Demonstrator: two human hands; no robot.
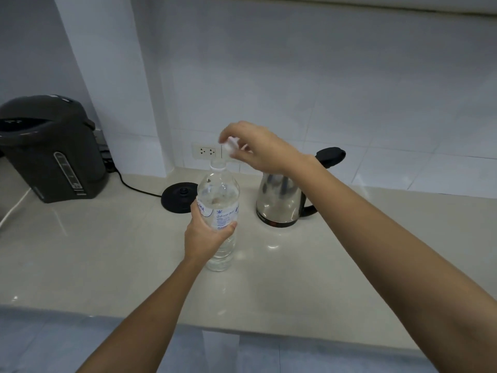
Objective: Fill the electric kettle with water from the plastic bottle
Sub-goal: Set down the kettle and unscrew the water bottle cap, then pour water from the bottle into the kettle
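The bottle [218, 211] is kept upright on the tabletop [107, 251], near the middle of the view, and it is held around its labelled middle by the left hand [207, 232]. The fingers [231, 226] of this hand are wrapped closed around the clear body, probably so that the bottle is not turned or tipped while the top is worked on. The right hand [252, 146] is raised just above the neck, and a small white cap [231, 145] is pinched between its closed fingertips. The cap is seen apart from the mouth [217, 165] of the bottle, so the bottle is judged to be open now. Only the white ring is left on the neck. The kettle [282, 203] is placed just to the right of the bottle, off its black base [180, 196], which lies behind the bottle on the left. The lid [332, 154] of the kettle is seen tipped up behind the right wrist, so the opening is most likely ready for water, though the opening itself is hidden by the wrist. No water is poured yet. It is judged that the cap must be put down first, and then the bottle can be lifted and tilted over the kettle. A dark water boiler [51, 149] stands well apart at the left wall and is not needed.
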